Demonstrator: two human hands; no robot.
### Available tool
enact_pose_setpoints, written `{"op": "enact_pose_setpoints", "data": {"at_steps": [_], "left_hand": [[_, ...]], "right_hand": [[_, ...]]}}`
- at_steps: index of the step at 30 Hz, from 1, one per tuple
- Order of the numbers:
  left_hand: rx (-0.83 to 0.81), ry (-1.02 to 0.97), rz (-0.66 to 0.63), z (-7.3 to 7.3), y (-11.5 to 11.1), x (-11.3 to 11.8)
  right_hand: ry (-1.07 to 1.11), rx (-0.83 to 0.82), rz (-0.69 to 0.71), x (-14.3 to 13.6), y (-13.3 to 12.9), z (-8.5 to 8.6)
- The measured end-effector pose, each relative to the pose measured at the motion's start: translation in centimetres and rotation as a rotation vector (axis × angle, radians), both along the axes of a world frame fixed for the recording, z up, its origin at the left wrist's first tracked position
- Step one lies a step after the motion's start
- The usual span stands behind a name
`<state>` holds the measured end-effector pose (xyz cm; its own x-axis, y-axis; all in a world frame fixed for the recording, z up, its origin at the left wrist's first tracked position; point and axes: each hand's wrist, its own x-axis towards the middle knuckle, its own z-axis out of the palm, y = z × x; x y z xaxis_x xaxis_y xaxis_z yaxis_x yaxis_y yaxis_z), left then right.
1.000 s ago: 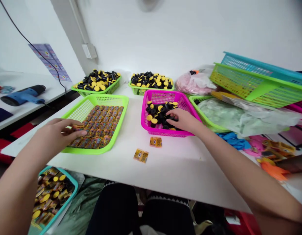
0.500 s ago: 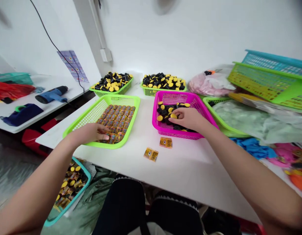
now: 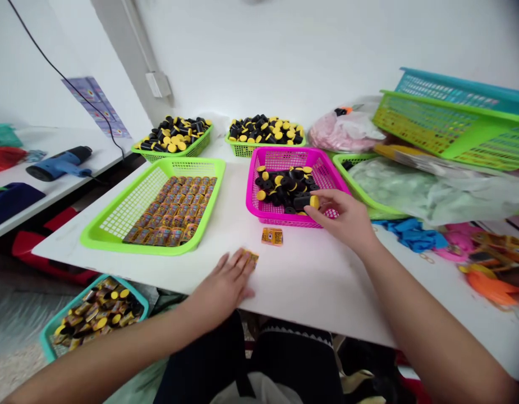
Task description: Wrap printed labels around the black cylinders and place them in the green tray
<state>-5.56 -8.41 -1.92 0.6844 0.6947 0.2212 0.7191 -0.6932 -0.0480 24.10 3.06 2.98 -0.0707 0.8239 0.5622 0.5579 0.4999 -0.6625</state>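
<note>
Black plastic cylinder with a round yellow end (image 3: 304,202) — position given below, largest item first; 12 o'clock points directly away from the person.

White flat worktable (image 3: 318,280): supports all items listed. Lime-green rectangular plastic mesh basket (image 3: 124,207): at 10 o'clock from the person, part-filled with rows of orange-printed rounded pieces (image 3: 175,210). Magenta rectangular plastic mesh basket (image 3: 284,159): near 1 o'clock, containing loose black-and-yellow cylinders (image 3: 276,194).

Right hand (image 3: 343,216): at the near 4 o'clock corner of the magenta basket, thumb and fingers narrowed on the yellow end of the cylinder. Left hand (image 3: 223,286): nearly flat, fingers close together, fingertips on the nearer orange-printed rectangular film piece (image 3: 252,258); whether it grips the piece cannot be told.

Held cylinder: over the near side of the magenta basket, between 9 and 10 o'clock from the right hand. Long axis runs 9 to 3 o'clock, yellow end at 3. Contact with the cylinders beneath cannot be confirmed.

Governing relation, as judged — the nearer film piece lies at 7 to 8 o'clock from the held cylinder, on the left hand's side. The farther orange-printed rectangular film piece (image 3: 271,236) lies between them, untouched.
</note>
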Motion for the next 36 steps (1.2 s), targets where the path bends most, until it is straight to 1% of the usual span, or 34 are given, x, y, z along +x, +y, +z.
{"op": "enact_pose_setpoints", "data": {"at_steps": [1, 2, 3, 4, 5, 7, 8, 9, 11, 13, 14, 15, 16, 18, 20, 21, 23, 25, 27, 28, 30, 32, 34, 36], "left_hand": [[0.01, 0.021, -0.001, -1.2, -0.8, 0.1], [0.031, 0.037, -0.002, -2.0, -1.7, -0.1], [0.061, 0.055, -0.009, -2.4, -2.7, -0.5], [0.098, 0.077, -0.024, -2.4, -3.7, -1.1], [0.132, 0.103, -0.049, -2.1, -4.6, -1.7], [0.157, 0.146, -0.106, -0.7, -5.7, -2.8], [0.151, 0.152, -0.135, 0.1, -5.8, -3.1], [0.143, 0.146, -0.151, 0.7, -5.5, -3.2], [0.158, 0.102, -0.156, 1.5, -3.8, -2.9], [0.171, 0.039, -0.138, 1.5, -1.3, -2.2], [0.146, 0.006, -0.11, 1.3, 0.1, -1.9], [0.086, -0.025, -0.063, 1.1, 1.3, -1.6], [-0.008, -0.062, -0.006, 0.9, 2.3, -1.3], [-0.242, -0.156, 0.105, 1.0, 3.7, -1.0], [-0.395, -0.29, 0.176, 1.7, 4.1, -0.8], [-0.422, -0.374, 0.185, 2.3, 4.1, -0.6], [-0.399, -0.574, 0.155, 3.8, 4.3, 0.2], [-0.395, -0.774, 0.069, 5.4, 4.8, 1.6], [-0.468, -0.948, 0.001, 6.3, 5.9, 3.3], [-0.523, -1.015, -0.014, 6.4, 6.6, 4.1], [-0.618, -1.081, -0.007, 5.8, 8.1, 5.3], [-0.669, -1.068, 0.002, 4.6, 9.3, 5.7], [-0.717, -1.018, -0.022, 3.2, 10.0, 5.6], [-0.774, -1.002, -0.072, 2.3, 10.3, 5.3]], "right_hand": [[-0.036, 0.009, 0.01, 0.0, 0.0, 0.0], [-0.065, 0.017, 0.017, 0.0, -0.1, 0.1], [-0.086, 0.023, 0.023, 0.0, -0.1, 0.1], [-0.098, 0.03, 0.028, 0.0, -0.1, 0.1], [-0.109, 0.039, 0.032, -0.1, -0.1, 0.0], [-0.126, 0.064, 0.037, -0.2, -0.1, -0.1], [-0.131, 0.076, 0.04, -0.2, -0.1, -0.2], [-0.136, 0.088, 0.042, -0.3, -0.1, -0.3], [-0.145, 0.1, 0.04, -0.4, -0.1, -0.5], [-0.159, 0.104, 0.037, -0.5, -0.1, -0.6], [-0.164, 0.109, 0.036, -0.5, 0.0, -0.7], [-0.166, 0.117, 0.037, -0.5, 0.0, -0.7], [-0.166, 0.127, 0.04, -0.4, 0.0, -0.7], [-0.159, 0.146, 0.05, -0.4, 0.0, -0.6], [-0.142, 0.159, 0.064, -0.4, -0.1, -0.5], [-0.127, 0.169, 0.07, -0.4, -0.1, -0.5], [-0.06, 0.19, 0.08, -0.7, -0.3, -0.5], [0.072, 0.176, 0.111, -1.3, -0.6, -0.5], [0.242, 0.112, 0.172, -1.9, -1.0, -0.3], [0.319, 0.067, 0.206, -2.3, -1.3, -0.1], [0.426, -0.018, 0.252, -2.8, -1.8, 0.3], [0.484, -0.09, 0.283, -3.1, -2.3, 0.7], [0.517, -0.151, 0.316, -3.3, -2.7, 1.0], [0.55, -0.202, 0.353, -3.4, -2.9, 1.1]]}}
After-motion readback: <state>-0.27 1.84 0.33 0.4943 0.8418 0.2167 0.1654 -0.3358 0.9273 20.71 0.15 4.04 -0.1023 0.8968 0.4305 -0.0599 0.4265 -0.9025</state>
